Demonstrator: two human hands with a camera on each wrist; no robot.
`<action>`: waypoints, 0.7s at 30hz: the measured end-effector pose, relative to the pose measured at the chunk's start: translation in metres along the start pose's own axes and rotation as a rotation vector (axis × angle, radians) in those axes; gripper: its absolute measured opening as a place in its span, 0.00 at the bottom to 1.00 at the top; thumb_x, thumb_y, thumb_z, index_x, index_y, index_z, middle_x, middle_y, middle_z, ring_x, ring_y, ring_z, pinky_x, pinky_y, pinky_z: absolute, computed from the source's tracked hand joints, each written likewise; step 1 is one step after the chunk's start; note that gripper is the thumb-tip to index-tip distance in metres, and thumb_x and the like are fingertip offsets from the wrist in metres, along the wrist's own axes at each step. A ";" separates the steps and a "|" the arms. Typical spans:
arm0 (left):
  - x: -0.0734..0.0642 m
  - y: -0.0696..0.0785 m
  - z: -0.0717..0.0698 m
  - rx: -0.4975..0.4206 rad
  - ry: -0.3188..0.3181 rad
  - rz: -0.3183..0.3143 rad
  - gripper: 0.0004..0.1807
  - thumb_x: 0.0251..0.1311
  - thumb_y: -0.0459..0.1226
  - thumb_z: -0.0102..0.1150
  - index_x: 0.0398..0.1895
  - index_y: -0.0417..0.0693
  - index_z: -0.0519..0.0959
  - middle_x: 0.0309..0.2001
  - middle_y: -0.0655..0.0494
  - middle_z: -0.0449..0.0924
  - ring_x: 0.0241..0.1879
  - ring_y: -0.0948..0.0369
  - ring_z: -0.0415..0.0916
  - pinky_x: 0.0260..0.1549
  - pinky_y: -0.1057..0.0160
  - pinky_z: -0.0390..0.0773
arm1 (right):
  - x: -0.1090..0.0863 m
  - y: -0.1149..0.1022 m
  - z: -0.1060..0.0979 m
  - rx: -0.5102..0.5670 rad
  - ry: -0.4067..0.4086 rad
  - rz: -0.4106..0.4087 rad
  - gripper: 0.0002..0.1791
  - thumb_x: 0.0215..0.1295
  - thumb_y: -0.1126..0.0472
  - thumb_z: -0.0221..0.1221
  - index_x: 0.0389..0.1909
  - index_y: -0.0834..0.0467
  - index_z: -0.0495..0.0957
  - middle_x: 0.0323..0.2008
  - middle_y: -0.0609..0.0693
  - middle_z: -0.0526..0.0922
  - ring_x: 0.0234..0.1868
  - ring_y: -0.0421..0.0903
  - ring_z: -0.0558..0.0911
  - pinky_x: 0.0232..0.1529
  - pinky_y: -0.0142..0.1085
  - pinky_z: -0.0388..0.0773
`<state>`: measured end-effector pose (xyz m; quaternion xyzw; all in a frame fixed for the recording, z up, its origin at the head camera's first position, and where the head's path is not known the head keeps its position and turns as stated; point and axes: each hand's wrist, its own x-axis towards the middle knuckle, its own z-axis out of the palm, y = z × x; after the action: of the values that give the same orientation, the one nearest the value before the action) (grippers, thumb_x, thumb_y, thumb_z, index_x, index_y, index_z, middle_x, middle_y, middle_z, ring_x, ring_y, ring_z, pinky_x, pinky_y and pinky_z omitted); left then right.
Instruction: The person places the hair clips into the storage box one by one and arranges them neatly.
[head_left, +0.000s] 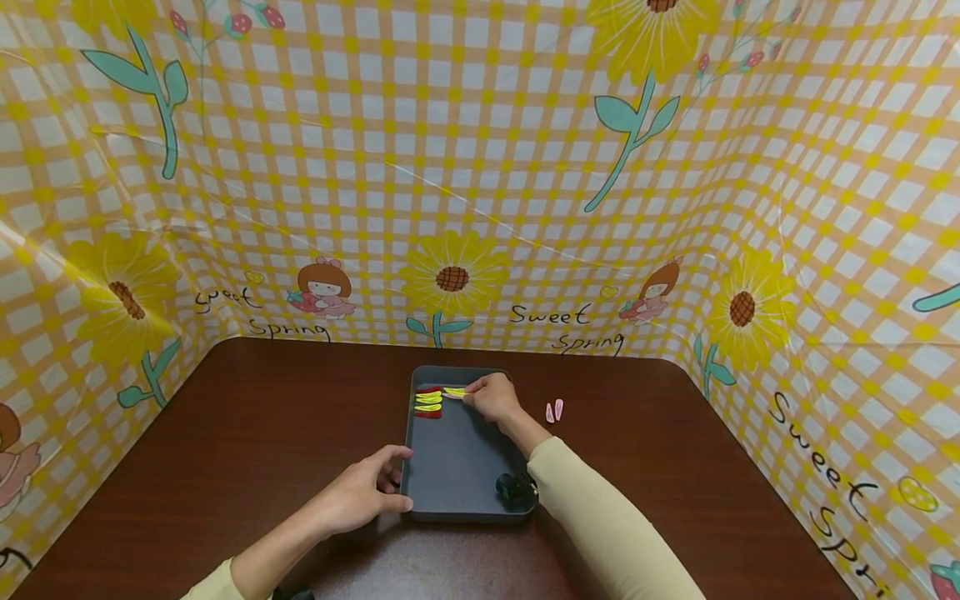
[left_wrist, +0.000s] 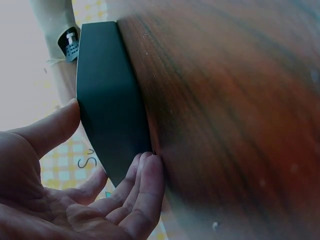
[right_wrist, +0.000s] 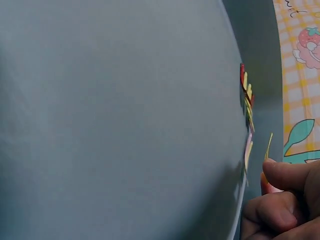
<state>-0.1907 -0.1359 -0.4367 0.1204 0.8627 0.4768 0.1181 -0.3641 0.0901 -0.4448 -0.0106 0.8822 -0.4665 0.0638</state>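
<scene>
A dark grey rectangular tray [head_left: 468, 475] lies on the table. My left hand [head_left: 360, 492] holds its left side, with the thumb [left_wrist: 57, 125] at the rim and the other fingers [left_wrist: 145, 190] bent against the outer wall near the base. Over the far part of the tray, my right hand [head_left: 493, 397] pinches a slim yellow hair clip [right_wrist: 269, 145] between thumb and forefinger. Red and yellow hair clips [head_left: 428, 400] lie stacked in a column at the tray's far left. Beside them are a yellow clip [head_left: 453, 390] and a pink one, partly hidden by my fingers.
Two pink hair clips [head_left: 554, 411] lie on the brown table [head_left: 630, 467] right of the tray. A black wrist device [head_left: 514, 487] hangs by my right sleeve, over the tray's near right corner. Checked sunflower cloth [head_left: 525, 250] walls off the table's back and sides.
</scene>
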 end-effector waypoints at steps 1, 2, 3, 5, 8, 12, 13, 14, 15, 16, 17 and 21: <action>0.000 0.000 0.000 0.001 0.001 0.000 0.36 0.55 0.38 0.74 0.67 0.44 0.70 0.46 0.49 0.77 0.42 0.57 0.75 0.40 0.55 0.75 | 0.000 0.000 0.001 -0.005 0.005 -0.005 0.05 0.62 0.66 0.67 0.37 0.63 0.86 0.23 0.48 0.77 0.12 0.38 0.62 0.16 0.31 0.61; 0.000 0.000 0.000 0.001 0.001 -0.001 0.36 0.55 0.38 0.74 0.67 0.44 0.70 0.46 0.49 0.77 0.42 0.57 0.75 0.40 0.55 0.75 | 0.000 0.001 0.002 -0.012 0.009 -0.011 0.05 0.62 0.66 0.67 0.37 0.63 0.86 0.25 0.48 0.78 0.12 0.38 0.63 0.16 0.31 0.62; 0.000 0.000 0.000 0.002 0.001 -0.001 0.36 0.55 0.38 0.74 0.67 0.44 0.70 0.46 0.49 0.77 0.42 0.57 0.75 0.40 0.55 0.75 | 0.000 0.001 0.003 -0.017 0.013 -0.015 0.05 0.62 0.65 0.67 0.37 0.63 0.86 0.27 0.49 0.80 0.13 0.38 0.64 0.16 0.31 0.62; 0.000 0.000 0.000 0.002 0.002 -0.003 0.36 0.55 0.38 0.74 0.67 0.44 0.70 0.46 0.48 0.77 0.42 0.57 0.75 0.40 0.55 0.75 | 0.000 0.002 0.005 -0.025 0.014 -0.022 0.05 0.62 0.65 0.67 0.37 0.63 0.85 0.29 0.51 0.82 0.14 0.39 0.66 0.17 0.31 0.64; 0.000 0.000 0.000 0.001 0.003 -0.003 0.36 0.55 0.38 0.73 0.67 0.44 0.70 0.46 0.48 0.77 0.42 0.57 0.75 0.40 0.55 0.75 | 0.000 0.004 0.007 -0.028 0.018 -0.022 0.05 0.62 0.65 0.67 0.37 0.63 0.85 0.32 0.53 0.83 0.15 0.40 0.67 0.17 0.32 0.65; 0.000 0.000 0.000 0.005 0.006 0.001 0.36 0.55 0.38 0.74 0.67 0.44 0.70 0.46 0.48 0.77 0.42 0.57 0.75 0.40 0.56 0.75 | 0.001 0.006 0.008 -0.027 0.025 -0.012 0.05 0.63 0.65 0.67 0.39 0.61 0.85 0.39 0.55 0.84 0.16 0.41 0.67 0.17 0.32 0.64; 0.000 0.000 0.000 0.007 0.007 0.004 0.36 0.55 0.38 0.74 0.67 0.44 0.70 0.46 0.48 0.77 0.42 0.57 0.75 0.40 0.56 0.75 | 0.001 0.007 0.009 -0.026 0.026 -0.011 0.05 0.63 0.65 0.66 0.39 0.61 0.85 0.41 0.56 0.84 0.16 0.41 0.68 0.17 0.33 0.65; 0.000 0.000 0.000 0.008 0.008 0.005 0.36 0.55 0.38 0.74 0.67 0.44 0.70 0.46 0.48 0.77 0.42 0.58 0.75 0.40 0.56 0.75 | 0.001 0.007 0.009 -0.028 0.028 -0.014 0.05 0.63 0.66 0.66 0.39 0.61 0.85 0.42 0.56 0.84 0.17 0.42 0.68 0.18 0.33 0.65; 0.000 0.000 0.000 0.011 0.009 0.007 0.36 0.55 0.38 0.74 0.67 0.44 0.70 0.46 0.48 0.77 0.42 0.58 0.75 0.40 0.56 0.75 | 0.000 0.008 0.009 -0.030 0.031 -0.018 0.05 0.63 0.66 0.66 0.39 0.61 0.85 0.44 0.56 0.84 0.18 0.42 0.69 0.18 0.33 0.65; 0.000 0.000 0.000 0.013 0.009 0.009 0.36 0.55 0.38 0.74 0.67 0.44 0.70 0.46 0.48 0.77 0.42 0.58 0.75 0.40 0.56 0.75 | 0.000 0.008 0.009 -0.033 0.034 -0.023 0.05 0.63 0.66 0.66 0.39 0.61 0.85 0.44 0.57 0.84 0.20 0.42 0.70 0.19 0.33 0.66; 0.000 0.000 0.000 0.013 0.010 0.008 0.36 0.55 0.38 0.74 0.67 0.44 0.70 0.46 0.48 0.77 0.42 0.58 0.75 0.40 0.56 0.75 | 0.000 0.008 0.010 -0.039 0.040 -0.032 0.05 0.63 0.66 0.67 0.39 0.61 0.85 0.45 0.57 0.84 0.23 0.43 0.72 0.21 0.33 0.67; 0.000 0.000 0.000 0.012 0.010 0.006 0.36 0.55 0.38 0.74 0.67 0.45 0.70 0.46 0.49 0.77 0.42 0.58 0.75 0.40 0.55 0.75 | -0.002 0.008 0.011 -0.055 0.055 -0.056 0.05 0.62 0.66 0.67 0.38 0.61 0.85 0.44 0.56 0.85 0.32 0.45 0.77 0.26 0.33 0.70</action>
<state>-0.1904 -0.1357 -0.4365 0.1215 0.8658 0.4724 0.1116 -0.3602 0.0857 -0.4576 -0.0242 0.8954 -0.4439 0.0260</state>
